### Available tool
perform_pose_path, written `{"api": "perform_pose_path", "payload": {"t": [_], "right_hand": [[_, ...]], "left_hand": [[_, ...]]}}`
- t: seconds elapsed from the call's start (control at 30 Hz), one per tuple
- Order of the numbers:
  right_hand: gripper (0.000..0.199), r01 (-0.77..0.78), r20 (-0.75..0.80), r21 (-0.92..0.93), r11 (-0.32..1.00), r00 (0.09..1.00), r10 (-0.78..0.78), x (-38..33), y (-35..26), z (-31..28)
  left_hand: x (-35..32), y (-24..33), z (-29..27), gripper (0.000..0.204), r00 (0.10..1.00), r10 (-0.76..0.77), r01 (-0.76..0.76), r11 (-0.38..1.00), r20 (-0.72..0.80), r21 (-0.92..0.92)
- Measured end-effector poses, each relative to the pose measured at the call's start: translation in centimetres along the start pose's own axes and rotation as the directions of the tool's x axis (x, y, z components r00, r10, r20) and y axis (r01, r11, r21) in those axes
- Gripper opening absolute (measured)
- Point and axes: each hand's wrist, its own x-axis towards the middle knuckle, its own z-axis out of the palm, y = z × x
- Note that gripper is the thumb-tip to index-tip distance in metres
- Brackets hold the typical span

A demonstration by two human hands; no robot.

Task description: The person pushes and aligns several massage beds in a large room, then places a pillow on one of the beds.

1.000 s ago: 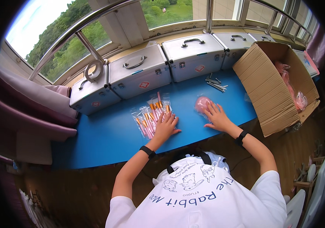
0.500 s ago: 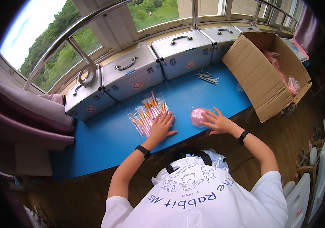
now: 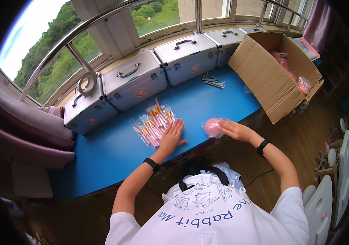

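Observation:
Several pink-handled brushes [image 3: 152,128] with orange parts lie side by side in clear plastic sleeves on the blue tabletop [image 3: 101,163]. My left hand [image 3: 172,136] rests flat at their right edge, fingers stretched out and holding nothing. To the right, close to the table's front edge, is a round pink thing [image 3: 212,127] in a clear wrapper; its exact kind cannot be told. The outstretched fingertips of my right hand [image 3: 235,130] touch its right side, without closing round it.
Silver cases [image 3: 131,87] with handles line the window side, a roll of tape [image 3: 88,84] on the leftmost. Several thin grey sticks [image 3: 214,83] lie before them. An open cardboard box [image 3: 260,77] holding pink wrapped things stands at the right. White chairs [image 3: 323,208] stand lower right.
My right hand's fingers have come from spread to closer together beside the round pink thing. My left hand stays by the brushes. The whole view has shifted slightly.

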Motion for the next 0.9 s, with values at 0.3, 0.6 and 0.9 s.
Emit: {"api": "perform_pose_path", "payload": {"t": [0.3, 0.6, 0.9], "right_hand": [[0.035, 0.194, -0.128, -0.001, 0.981, 0.973, -0.193, 1.2, -1.0, -1.1], [0.036, 0.322, -0.251, 0.078, 0.943, 0.922, -0.294, -0.8, 2.9, -2.4], [0.034, 0.023, -0.423, 0.353, 0.935, 0.896, 0.137, -9.9, 4.8, -12.0]], "left_hand": [[-0.5, 5.0, -3.1, 0.077, 0.996, 0.038, -0.06, 0.954, -0.081, -0.292], [4.2, 9.9, -3.9, 0.064, 0.989, 0.103, -0.133, 0.938, -0.108, -0.321], [13.6, 17.5, -3.6, 0.052, 0.95, -0.067, -0.117, 0.83, -0.305, -0.545]]}}
